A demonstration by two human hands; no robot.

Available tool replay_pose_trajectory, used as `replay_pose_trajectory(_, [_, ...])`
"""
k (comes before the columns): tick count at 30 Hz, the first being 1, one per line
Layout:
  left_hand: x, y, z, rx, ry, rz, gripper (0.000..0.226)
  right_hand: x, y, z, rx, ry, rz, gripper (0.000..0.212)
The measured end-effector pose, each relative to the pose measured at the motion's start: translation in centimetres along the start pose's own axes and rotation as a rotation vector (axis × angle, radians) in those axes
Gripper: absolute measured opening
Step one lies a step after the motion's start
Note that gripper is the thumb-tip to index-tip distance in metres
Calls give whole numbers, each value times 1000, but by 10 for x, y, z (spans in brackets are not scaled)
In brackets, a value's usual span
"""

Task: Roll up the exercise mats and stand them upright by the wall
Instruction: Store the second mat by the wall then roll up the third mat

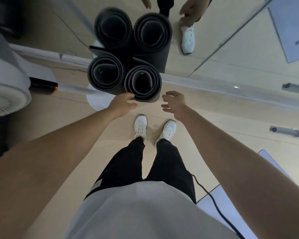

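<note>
At the left edge of the frame we note a white round-grilled appliance [5,94] standing on the floor [114,131]. It plays no part in the task.

Centre, slightly left, two black rolled mats stand upright on end, touching each other and set against the base of a mirror wall [223,40]: the left mat [93,75] and, just below and to the right of it, the right mat [156,85]. The two similar rolls above them are, in our judgement, their reflections. Both rolls are loosely wound, with open hollow cores.

The left hand [124,103] reaches the lower left side of the right mat. Its fingers lie lightly curved against the outer wrap and the thumb is clear of it, so it touches without clasping. To the right, the right hand [174,104] hangs apart from the roll, fingers spread and relaxed, holding nothing.

Assessment: the mats appear to be thick foam, light for their bulk and soft to the grip. They are likely to spring open and to tip when nudged at the top. We recommend holding a roll round its outer wall, over the free edge of the wrap, with a palm on each side. Both mats appear placed; only steadying remains.
</note>
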State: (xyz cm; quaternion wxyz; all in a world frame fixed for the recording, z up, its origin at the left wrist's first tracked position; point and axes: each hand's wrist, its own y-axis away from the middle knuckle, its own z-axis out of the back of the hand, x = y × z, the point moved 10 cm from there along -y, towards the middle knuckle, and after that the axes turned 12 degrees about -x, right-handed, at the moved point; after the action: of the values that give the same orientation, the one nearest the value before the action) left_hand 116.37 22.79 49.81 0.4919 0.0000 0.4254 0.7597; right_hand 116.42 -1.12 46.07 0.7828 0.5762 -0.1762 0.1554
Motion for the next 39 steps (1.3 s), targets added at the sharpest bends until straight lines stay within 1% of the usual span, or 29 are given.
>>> replay_pose_trajectory(3, [-7, 27, 5, -12, 62, -10, 41, -3, 24, 15, 12, 95, 73, 26])
replay_pose_trajectory(5, [-19, 44, 11, -30, 127, -47, 32, -2, 44, 25, 15, 173, 148, 22])
replay_pose_trajectory(8, [-47, 72, 20, -49, 229, -158, 25, -3, 81, 42, 20, 285, 285, 27])
replay_pose_trajectory(10, [-64, 89, 22, -41, 251, -250, 22, -8, 108, 56, 12, 323, 356, 29])
replay_pose_trajectory(13, [-88, 117, 13, 40, 208, -380, 18, -25, 149, 86, -74, 347, 407, 28])
replay_pose_trajectory(16, [-102, 146, -16, 209, 30, -509, 17, -57, 191, 113, -191, 332, 393, 26])
replay_pose_trajectory(19, [-113, 180, -44, 351, -136, -631, 13, -112, 238, 140, -352, 196, 291, 24])
replay_pose_trajectory(23, [-130, 239, -86, 474, -316, -828, 18, -205, 304, 156, -538, -35, 152, 24])
replay_pose_trajectory(26, [-131, 304, -126, 608, -413, -972, 20, -278, 357, 161, -680, -188, 74, 24])
replay_pose_trajectory(29, [-117, 379, -161, 732, -495, -1095, 21, -352, 414, 157, -826, -341, 5, 25])
replay_pose_trajectory(34, [-49, 496, -216, 912, -652, -1263, 18, -488, 511, 118, -1058, -648, -120, 19])
replay_pose_trajectory(39, [51, 612, -265, 1035, -789, -1363, 14, -624, 610, 40, -1223, -931, -252, 21])
